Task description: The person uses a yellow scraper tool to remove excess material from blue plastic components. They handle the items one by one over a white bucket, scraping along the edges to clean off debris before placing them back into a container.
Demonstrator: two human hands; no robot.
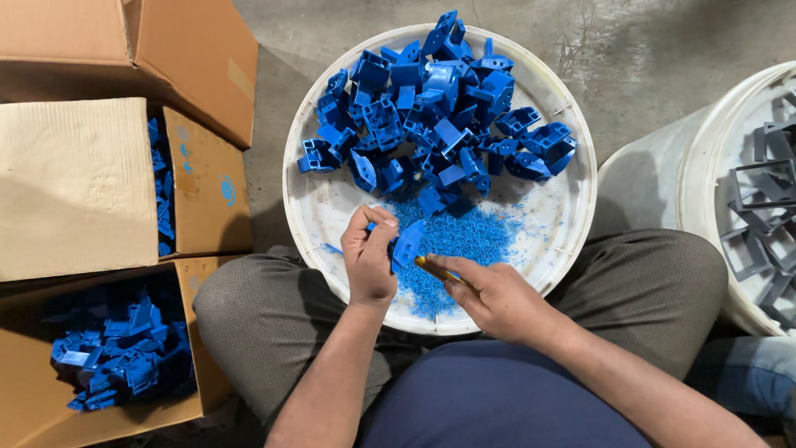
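White basin (pixel 319 211): left hand (pixel 369 261) grips blue part (pixel 408 243).

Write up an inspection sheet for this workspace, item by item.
Surface: round white plastic tub on the person's lap, over a grey concrete floor.
Job's things: small blue plastic moulded part in the left hand; yellow-handled trimming tool in the right hand.
Clutter: heap of blue plastic moulded parts; blue plastic shavings in the tub.
Hands: both bare, both gripping.
Cables: nothing seen.
Surroundings: open brown cardboard boxes with blue parts on the left; white bucket of grey plastic frames on the right.
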